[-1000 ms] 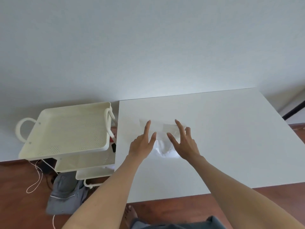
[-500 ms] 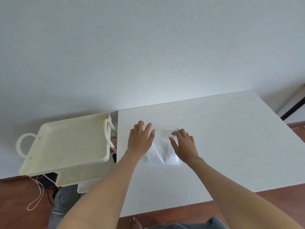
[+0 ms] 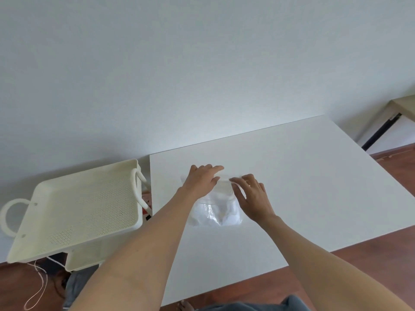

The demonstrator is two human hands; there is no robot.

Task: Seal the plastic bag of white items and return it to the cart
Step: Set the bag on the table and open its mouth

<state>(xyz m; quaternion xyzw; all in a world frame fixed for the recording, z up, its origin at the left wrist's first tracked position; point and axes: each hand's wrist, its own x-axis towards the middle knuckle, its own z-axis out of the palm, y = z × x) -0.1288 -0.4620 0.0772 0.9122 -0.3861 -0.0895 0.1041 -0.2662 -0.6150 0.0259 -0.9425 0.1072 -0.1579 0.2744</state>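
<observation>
Surface (image 3: 292,187) carries everything; cart (image 3: 78,207) stands just left of it. Bag (image 3: 215,212) lies flat, mouth edge running left-right on the far side. Left hand (image 3: 199,182) presses flat there; right hand (image 3: 251,196) pinches the seal strip, fingers narrow.

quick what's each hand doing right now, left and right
Left hand: open, fingers flat, pressing on the top edge of the plastic bag.
Right hand: fingers on the bag's top edge; whether it grips cannot be told.
</observation>
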